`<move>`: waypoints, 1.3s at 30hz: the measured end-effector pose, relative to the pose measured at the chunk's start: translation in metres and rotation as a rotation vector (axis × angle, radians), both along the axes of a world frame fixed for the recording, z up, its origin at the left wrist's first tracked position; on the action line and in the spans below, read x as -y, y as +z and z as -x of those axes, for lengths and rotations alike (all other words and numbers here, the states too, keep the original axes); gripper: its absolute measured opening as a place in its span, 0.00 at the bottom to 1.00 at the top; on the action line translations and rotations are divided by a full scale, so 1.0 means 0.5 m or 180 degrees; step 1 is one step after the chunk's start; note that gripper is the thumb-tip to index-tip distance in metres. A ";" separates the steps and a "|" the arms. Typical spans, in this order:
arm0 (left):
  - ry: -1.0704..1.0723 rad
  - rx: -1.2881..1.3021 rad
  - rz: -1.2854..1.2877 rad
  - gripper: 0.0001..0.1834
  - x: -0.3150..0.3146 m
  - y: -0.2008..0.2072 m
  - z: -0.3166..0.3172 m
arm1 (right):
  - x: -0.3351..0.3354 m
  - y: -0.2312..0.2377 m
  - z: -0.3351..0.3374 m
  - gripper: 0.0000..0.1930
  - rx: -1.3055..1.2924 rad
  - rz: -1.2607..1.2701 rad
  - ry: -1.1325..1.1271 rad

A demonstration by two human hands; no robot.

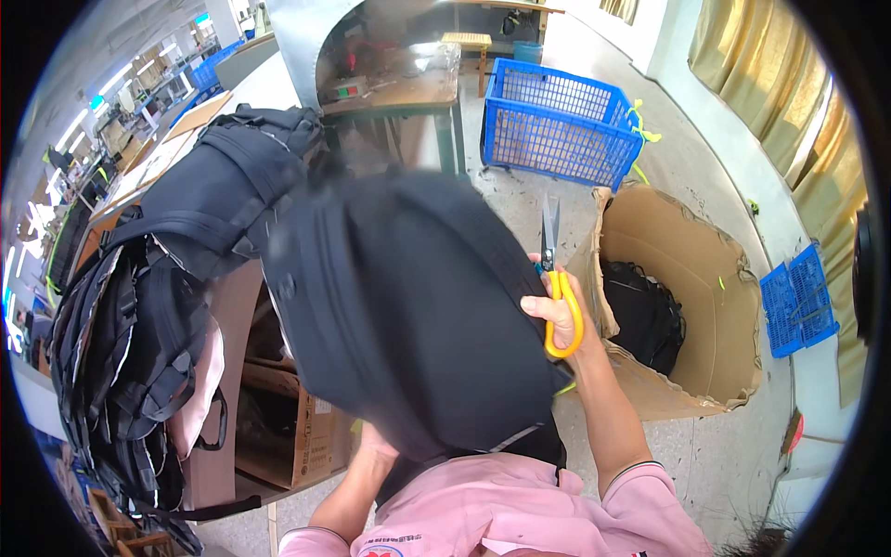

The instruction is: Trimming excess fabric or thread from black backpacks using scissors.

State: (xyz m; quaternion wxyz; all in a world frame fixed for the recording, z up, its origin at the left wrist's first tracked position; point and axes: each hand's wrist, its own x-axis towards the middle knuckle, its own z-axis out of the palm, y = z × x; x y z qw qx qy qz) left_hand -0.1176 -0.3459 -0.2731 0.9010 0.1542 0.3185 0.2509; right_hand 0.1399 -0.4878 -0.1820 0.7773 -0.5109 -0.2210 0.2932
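Observation:
A large black backpack [436, 306] fills the middle of the view, held up in front of my body and slightly blurred. My left hand [376, 440] grips its lower edge, with most of the fingers hidden behind the fabric. Against the bag's right side, my right hand [566, 316] is closed around scissors [562, 320] with yellow handles. Their blades point up and away from me, clear of the fabric. The thumb lies over the handles, while other fingers are partly hidden by the bag.
More black backpacks [209, 181] lie piled on a table at left, some hanging over its edge. An open cardboard box [733, 316] at right holds a black bag. Behind it sits a blue plastic crate [557, 130]. Beneath the table is another cardboard box [316, 446].

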 end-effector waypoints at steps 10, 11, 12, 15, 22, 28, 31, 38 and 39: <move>0.0160 -0.1512 -0.4724 0.23 -0.259 0.271 -0.062 | 0.035 0.089 0.040 0.29 0.1379 0.0888 0.1526; 0.0023 -0.1109 -0.5070 0.27 -0.254 0.310 -0.120 | 0.032 0.081 0.040 0.29 0.1513 0.1017 0.1664; -0.0080 -0.0724 -0.5414 0.32 -0.251 0.345 -0.162 | 0.027 0.076 0.042 0.29 0.1665 0.1113 0.1839; -0.2551 -0.0136 -0.5699 0.39 -0.264 0.383 -0.239 | 0.013 0.071 0.066 0.29 0.1437 0.0655 0.1961; -0.2456 -0.1300 -0.4221 0.13 -0.230 0.290 -0.234 | 0.064 0.043 0.069 0.21 0.3199 0.1192 0.0345; -0.1860 -0.1813 -0.4476 0.13 -0.244 0.247 -0.244 | 0.168 0.012 0.188 0.21 0.3987 0.1295 -0.0344; -0.1744 -0.1562 -0.4474 0.11 -0.236 0.238 -0.244 | 0.197 -0.046 0.222 0.21 0.2396 0.1729 0.0390; -0.1499 -0.1467 -0.4352 0.09 -0.227 0.249 -0.204 | 0.278 -0.037 0.145 0.30 0.2325 0.1970 -0.0414; -0.1484 -0.1423 -0.4378 0.09 -0.232 0.245 -0.200 | 0.278 -0.020 0.123 0.32 0.2422 0.2108 -0.0333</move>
